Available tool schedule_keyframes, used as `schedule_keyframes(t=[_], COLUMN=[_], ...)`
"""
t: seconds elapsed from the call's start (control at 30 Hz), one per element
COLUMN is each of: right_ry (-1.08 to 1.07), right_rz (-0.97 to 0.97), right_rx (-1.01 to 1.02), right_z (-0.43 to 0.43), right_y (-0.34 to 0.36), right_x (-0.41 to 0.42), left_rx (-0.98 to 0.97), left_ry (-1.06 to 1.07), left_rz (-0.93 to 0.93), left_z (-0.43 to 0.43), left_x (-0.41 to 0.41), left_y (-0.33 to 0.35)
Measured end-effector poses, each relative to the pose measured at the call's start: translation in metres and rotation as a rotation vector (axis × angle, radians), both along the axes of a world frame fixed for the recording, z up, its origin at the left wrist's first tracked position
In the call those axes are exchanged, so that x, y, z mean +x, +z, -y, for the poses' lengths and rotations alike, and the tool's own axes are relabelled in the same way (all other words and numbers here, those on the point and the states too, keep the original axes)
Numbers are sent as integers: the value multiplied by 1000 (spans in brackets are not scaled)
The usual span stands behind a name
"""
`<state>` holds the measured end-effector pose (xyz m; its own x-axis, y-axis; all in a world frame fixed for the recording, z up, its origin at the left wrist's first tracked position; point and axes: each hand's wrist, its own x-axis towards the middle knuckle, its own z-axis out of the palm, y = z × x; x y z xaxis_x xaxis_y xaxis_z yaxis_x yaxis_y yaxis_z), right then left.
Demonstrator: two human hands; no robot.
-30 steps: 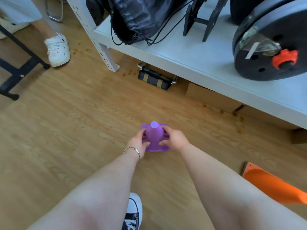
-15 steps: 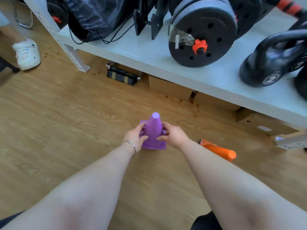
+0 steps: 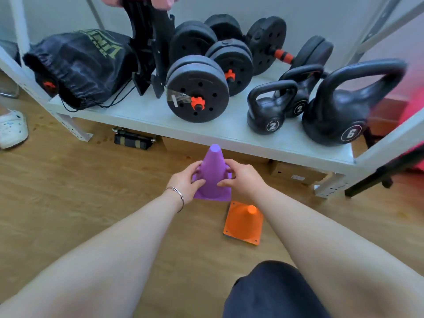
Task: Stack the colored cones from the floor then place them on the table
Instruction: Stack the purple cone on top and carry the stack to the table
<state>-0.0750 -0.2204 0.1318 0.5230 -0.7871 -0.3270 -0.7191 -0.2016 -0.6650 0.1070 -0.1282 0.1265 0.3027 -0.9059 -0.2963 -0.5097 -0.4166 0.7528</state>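
Both hands on purple cone (image 3: 213,173), held off the wood floor (image 3: 68,203): left hand (image 3: 183,183) and right hand (image 3: 244,180) pinching opposite sides, fingers closed on it. Orange cone (image 3: 244,222) upright on floor, just below and right of right fingertips. Next, probably: centre purple base over orange tip, keep level, lower straight, release only once seated.

Wood floor (image 3: 68,214): orange cone (image 3: 244,222) upright.
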Motion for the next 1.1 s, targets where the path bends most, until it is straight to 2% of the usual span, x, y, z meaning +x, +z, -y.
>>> schedule_keyframes(t=[0.33,0.67,0.87,1.1], right_ry=[-91,-170,-118,-177], right_rz=[-24,-126,-184,-147], right_rx=[-34,80,125,175], right_z=[-6,-23,-23,-42], right_y=[21,-45,-88,-125], right_x=[-95,-126,-122,-129], left_rx=[-34,63,130,208], left_ry=[-110,-177,-163,-183], left_rz=[-50,-116,-155,-140], left_z=[13,6,3,-2], left_x=[-82,-111,-109,-109], left_y=[19,-54,-106,-140])
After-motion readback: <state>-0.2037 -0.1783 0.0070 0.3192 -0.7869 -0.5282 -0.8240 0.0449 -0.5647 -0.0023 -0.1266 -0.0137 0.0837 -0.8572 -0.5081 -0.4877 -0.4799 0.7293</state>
